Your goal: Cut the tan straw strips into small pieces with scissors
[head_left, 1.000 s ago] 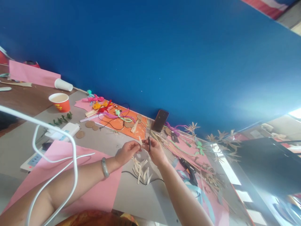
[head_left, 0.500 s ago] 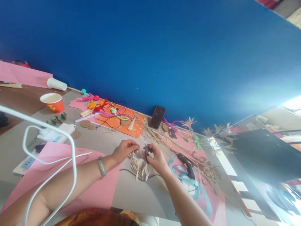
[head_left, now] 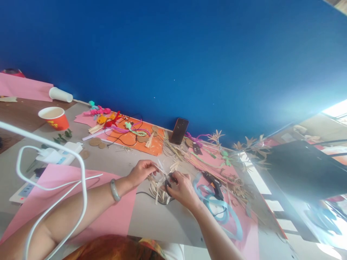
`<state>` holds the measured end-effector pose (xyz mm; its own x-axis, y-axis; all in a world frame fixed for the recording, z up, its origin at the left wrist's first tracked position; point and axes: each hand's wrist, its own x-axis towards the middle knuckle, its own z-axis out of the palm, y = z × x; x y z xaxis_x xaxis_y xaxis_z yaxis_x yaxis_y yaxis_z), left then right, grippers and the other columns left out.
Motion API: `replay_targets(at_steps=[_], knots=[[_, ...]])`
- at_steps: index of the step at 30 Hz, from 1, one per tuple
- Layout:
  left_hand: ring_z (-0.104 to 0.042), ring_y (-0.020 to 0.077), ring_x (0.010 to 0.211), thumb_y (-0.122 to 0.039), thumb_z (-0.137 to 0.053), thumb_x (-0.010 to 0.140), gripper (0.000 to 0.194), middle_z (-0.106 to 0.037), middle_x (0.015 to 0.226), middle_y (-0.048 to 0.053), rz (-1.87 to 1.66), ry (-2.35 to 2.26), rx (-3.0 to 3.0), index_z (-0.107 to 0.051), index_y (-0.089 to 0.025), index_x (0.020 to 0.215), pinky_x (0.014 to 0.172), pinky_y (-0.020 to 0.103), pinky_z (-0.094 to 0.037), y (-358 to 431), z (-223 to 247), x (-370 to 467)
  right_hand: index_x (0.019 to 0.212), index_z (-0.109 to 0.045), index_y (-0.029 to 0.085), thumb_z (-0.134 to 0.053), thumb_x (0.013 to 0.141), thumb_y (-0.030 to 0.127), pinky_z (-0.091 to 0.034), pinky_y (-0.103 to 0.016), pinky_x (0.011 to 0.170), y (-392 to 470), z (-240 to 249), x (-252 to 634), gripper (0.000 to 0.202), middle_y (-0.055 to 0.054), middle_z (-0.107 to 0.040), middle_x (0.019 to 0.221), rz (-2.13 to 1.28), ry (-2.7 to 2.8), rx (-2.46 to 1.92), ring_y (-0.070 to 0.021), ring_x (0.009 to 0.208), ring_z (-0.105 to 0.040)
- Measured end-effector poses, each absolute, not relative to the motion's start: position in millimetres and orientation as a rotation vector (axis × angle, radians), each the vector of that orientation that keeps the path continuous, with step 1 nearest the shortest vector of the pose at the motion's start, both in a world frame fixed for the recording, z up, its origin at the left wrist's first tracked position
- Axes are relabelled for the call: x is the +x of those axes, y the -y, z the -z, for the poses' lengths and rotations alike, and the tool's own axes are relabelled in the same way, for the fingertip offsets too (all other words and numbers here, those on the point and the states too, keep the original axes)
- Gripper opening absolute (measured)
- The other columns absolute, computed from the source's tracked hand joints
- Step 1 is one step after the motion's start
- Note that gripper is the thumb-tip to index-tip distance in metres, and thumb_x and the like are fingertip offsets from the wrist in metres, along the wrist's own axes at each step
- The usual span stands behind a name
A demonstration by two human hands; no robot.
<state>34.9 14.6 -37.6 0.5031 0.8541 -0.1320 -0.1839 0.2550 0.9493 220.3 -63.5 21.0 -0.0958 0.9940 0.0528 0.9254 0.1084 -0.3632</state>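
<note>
My right hand (head_left: 183,187) is closed round the dark handles of a pair of scissors (head_left: 168,183), fingers and thumb in the loops. The handles stand apart, and the blades point up and left toward my left hand (head_left: 143,172). That hand is pinched shut on a small pale strip, apparently dried leaf, held close to the blades; its exact shape is hard to make out. Below both hands lies a pile of pale dried strips (head_left: 157,191) on the grey table (head_left: 154,225). A few more pale pieces (head_left: 175,166) lie just beyond the scissors.
A phone (head_left: 179,130) leans on the blue wall. To the right lie a black glue gun (head_left: 214,184) and light blue ribbon (head_left: 235,224). White cable (head_left: 84,180) loops over my left forearm, near a power strip (head_left: 23,193). A red paper cup (head_left: 55,119) stands left.
The scissors' handles have spread apart and the blades have swung left, closer to my left fingers. Pale pieces now show beyond the scissors. The whole view has shifted slightly.
</note>
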Motion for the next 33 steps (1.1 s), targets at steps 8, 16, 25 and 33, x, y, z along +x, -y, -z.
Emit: replay_targets(at_steps=[8,16,25,33], knots=[[-0.052,0.0085,0.052,-0.032,-0.063,0.077,0.02,-0.064,0.065,0.003,-0.777,-0.754,1.112,-0.07,-0.013,0.076,0.05,0.02,-0.041,-14,38,35,0.062,-0.039,0.021,-0.062,0.072,0.035,-0.035,-0.029,0.07,65,-15,221,0.028,0.004,-0.056,0.061,-0.394,2.083,-1.906,-0.0105,0.054,-0.044],[-0.05,0.0075,0.05,-0.032,-0.063,0.077,0.021,-0.062,0.064,0.002,-0.775,-0.744,1.129,-0.07,-0.012,0.075,0.05,0.019,-0.039,-14,39,35,0.059,-0.039,0.021,-0.06,0.071,0.032,-0.032,-0.024,0.063,66,-17,219,0.027,0.006,-0.049,0.054,-0.387,2.038,-1.932,-0.0101,0.053,-0.039],[-0.063,0.0174,0.08,-0.033,-0.058,0.081,0.021,-0.069,0.083,0.007,-0.827,-0.736,1.405,-0.065,-0.014,0.074,0.075,0.029,-0.047,-11,31,33,0.055,-0.039,0.021,-0.06,0.071,0.029,-0.028,-0.023,0.053,72,-10,231,0.027,0.006,-0.042,0.05,-0.514,1.869,-1.919,-0.0106,0.052,-0.037],[-0.044,0.0267,0.127,-0.017,-0.06,0.074,0.003,-0.063,0.123,0.007,-0.54,-0.595,2.163,-0.061,-0.019,0.072,0.111,0.049,-0.019,-4,42,32,0.067,-0.055,0.018,-0.062,0.072,0.04,-0.039,-0.024,0.061,69,-18,266,0.023,0.0,-0.06,0.066,-0.42,1.449,-1.933,-0.0143,0.064,-0.051]])
